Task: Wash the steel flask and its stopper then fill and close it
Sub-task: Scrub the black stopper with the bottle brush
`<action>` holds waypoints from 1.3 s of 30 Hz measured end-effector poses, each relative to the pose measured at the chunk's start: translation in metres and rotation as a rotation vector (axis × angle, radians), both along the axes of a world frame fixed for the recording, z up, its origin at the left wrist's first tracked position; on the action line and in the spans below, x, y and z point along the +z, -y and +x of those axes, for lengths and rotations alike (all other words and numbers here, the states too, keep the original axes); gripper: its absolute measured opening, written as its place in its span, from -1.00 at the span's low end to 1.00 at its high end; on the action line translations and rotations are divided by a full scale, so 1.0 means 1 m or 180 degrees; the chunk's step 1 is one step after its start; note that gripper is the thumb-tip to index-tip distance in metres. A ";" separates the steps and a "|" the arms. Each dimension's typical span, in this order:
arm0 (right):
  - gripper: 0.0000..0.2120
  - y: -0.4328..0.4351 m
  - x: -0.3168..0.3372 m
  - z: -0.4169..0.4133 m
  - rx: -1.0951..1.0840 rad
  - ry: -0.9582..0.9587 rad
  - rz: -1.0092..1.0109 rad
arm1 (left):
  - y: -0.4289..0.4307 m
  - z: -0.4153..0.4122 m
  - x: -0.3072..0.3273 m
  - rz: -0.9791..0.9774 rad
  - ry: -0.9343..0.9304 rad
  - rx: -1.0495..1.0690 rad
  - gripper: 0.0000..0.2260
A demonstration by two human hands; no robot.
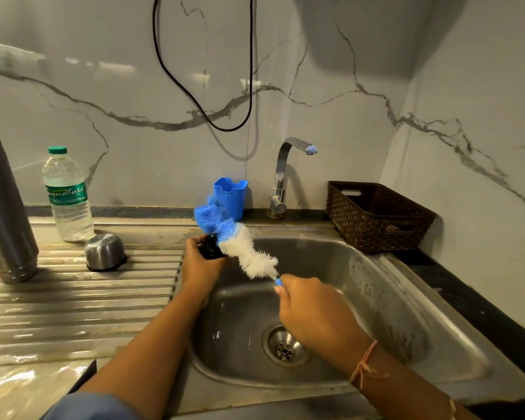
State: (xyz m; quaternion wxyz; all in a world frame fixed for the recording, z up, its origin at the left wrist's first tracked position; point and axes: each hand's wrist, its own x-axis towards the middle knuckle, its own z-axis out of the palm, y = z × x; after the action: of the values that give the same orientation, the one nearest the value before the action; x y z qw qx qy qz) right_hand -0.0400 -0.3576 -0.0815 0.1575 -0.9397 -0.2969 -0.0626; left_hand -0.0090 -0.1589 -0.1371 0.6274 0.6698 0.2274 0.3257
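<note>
Brushed steel on the flask (5, 207), matt and dark grey; shinier polished steel on the cup (105, 250) near it. Thin clear plastic for the water bottle (69, 198), with a glossy green label. Black plastic, by the look, on the stopper (210, 247); soft, shaggy blue and white bristles on the brush (240, 242). Dull, water-streaked stainless steel across the sink (391, 286) and its ribbed drainboard (73, 301). Mirror-bright chrome on the tap (284, 174). Matt brown woven-pattern plastic for the basket (361, 219); glossy veined marble look on the wall (134, 86).

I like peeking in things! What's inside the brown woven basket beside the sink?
Only the dark inner walls of the brown woven plastic basket show, and nothing pokes above its rim. Its near wall hides most of the floor.
</note>
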 end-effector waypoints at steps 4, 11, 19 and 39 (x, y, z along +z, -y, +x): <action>-0.75 0.000 0.008 0.015 -0.0162 0.0020 0.0103 | 0.012 0.001 0.001 0.0119 0.0016 -0.0369 -0.46; -0.76 -0.005 0.003 0.006 -0.0020 -0.0019 0.0116 | 0.009 -0.004 0.007 -0.0364 0.0172 -0.0445 -0.46; -0.75 -0.006 0.002 -0.002 -0.0027 -0.0054 0.0026 | 0.006 0.008 -0.002 -0.1091 0.0144 -0.0259 -0.51; -0.79 -0.003 -0.003 -0.007 -0.0102 0.0090 -0.0177 | 0.003 0.002 0.001 -0.0495 -0.0245 -0.0215 -0.48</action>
State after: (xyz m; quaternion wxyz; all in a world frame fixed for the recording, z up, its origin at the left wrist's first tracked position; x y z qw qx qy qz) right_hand -0.0466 -0.3545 -0.0843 0.1261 -0.9474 -0.2856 -0.0701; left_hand -0.0068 -0.1624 -0.1364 0.6789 0.6383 0.2534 0.2597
